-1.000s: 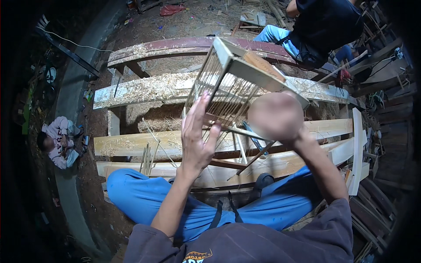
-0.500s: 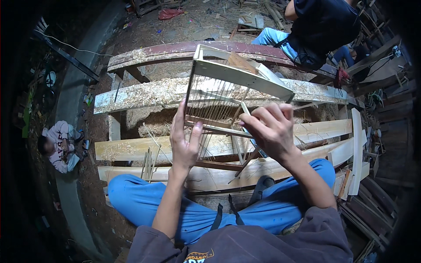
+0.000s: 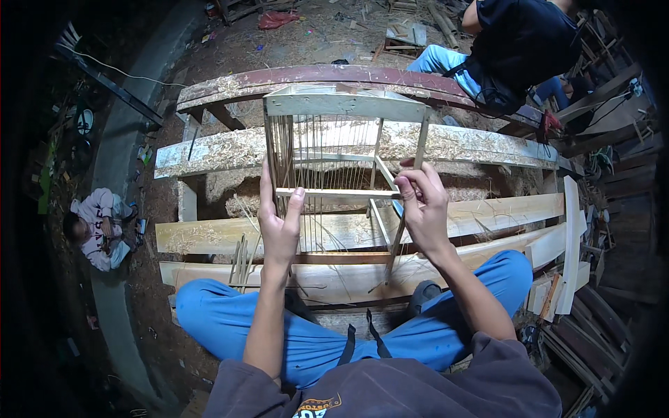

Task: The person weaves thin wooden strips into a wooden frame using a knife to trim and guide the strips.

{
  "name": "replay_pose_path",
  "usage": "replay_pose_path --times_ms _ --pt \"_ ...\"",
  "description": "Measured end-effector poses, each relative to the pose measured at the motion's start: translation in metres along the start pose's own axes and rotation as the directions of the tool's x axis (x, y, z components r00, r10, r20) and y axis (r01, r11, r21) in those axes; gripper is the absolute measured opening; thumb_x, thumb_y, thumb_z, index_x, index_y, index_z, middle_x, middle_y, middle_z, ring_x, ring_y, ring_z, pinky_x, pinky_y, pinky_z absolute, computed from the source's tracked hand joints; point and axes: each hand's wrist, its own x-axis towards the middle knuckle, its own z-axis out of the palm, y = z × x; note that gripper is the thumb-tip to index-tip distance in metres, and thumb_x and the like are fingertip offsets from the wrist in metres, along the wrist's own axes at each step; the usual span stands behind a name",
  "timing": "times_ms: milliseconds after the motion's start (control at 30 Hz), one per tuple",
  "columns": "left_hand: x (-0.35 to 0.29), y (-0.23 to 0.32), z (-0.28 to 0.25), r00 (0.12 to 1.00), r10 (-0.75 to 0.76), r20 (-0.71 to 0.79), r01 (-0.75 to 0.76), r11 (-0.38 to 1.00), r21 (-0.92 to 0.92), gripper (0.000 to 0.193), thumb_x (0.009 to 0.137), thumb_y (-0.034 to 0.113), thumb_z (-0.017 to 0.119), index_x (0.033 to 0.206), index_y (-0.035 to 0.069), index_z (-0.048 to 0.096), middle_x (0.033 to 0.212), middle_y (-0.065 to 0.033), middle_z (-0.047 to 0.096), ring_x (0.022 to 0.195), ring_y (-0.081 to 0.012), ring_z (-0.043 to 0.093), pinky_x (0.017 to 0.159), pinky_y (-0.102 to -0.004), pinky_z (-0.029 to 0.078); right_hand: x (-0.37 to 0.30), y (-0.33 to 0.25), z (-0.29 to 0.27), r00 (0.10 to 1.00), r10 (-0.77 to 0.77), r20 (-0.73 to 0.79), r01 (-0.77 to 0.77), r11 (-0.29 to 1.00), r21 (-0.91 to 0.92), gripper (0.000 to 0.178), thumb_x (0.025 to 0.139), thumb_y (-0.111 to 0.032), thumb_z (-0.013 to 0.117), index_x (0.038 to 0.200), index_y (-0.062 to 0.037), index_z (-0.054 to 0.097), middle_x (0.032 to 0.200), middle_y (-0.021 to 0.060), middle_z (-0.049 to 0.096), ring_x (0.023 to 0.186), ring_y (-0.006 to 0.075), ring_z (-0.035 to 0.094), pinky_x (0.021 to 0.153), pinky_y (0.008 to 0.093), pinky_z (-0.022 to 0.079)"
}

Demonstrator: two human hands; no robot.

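A box-shaped wooden cage (image 3: 348, 106) with rows of thin upright bars is held up in front of me over the planks. My left hand (image 3: 280, 226) is closed on its left side, with the thumb on the near end of a pale crossbar (image 3: 334, 193). At the right side, my right hand (image 3: 426, 209) closes thumb and fingers around the frame where that crossbar meets the corner post. A small blue-edged piece (image 3: 398, 207) shows beside the right fingers; what it is I cannot make out. The bars crowd together at the left and stand more widely spaced toward the right.
Long planks (image 3: 202, 235) lie crosswise before me, the farther one (image 3: 223, 150) strewn with wood shavings. Thin sticks (image 3: 244, 261) lie near my left knee. A seated person in dark clothing (image 3: 526, 45) is at the far right; another person (image 3: 101, 226) sits at the left. Scrap boards (image 3: 568, 244) are piled right.
The cage has turned from a slant to nearly square-on and shifted left. My right hand has turned and lowered from above the crossbar to grip the cage's right side.
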Motion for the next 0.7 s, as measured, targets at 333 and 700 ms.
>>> replay_pose_path --times_ms 333,700 --pt "0.000 0.013 -0.016 0.977 -0.170 0.130 0.182 0.979 -0.094 0.077 0.092 0.017 0.054 0.152 -0.003 0.012 0.157 -0.0213 0.020 0.144 -0.0271 0.024 0.116 -0.0344 0.020 0.022 -0.006 -0.001 0.998 0.059 0.027 -0.062 0.991 0.119 0.022 0.097 -0.019 0.060 0.095 0.0022 0.065 0.109 0.0163 0.067 0.081 0.0157 0.065 0.063 0.0267 0.049" --pt "0.014 -0.028 -0.002 0.916 -0.368 0.161 0.392 0.904 -0.168 0.078 0.097 0.035 0.051 0.152 -0.005 0.013 0.156 -0.0212 0.022 0.144 -0.0272 0.025 0.117 -0.0363 0.021 0.039 0.039 0.027 0.977 0.195 0.088 -0.195 0.981 -0.004 0.027 0.098 -0.024 0.056 0.089 0.0004 0.062 0.080 0.0107 0.062 0.072 0.0210 0.059 0.069 0.0348 0.045"
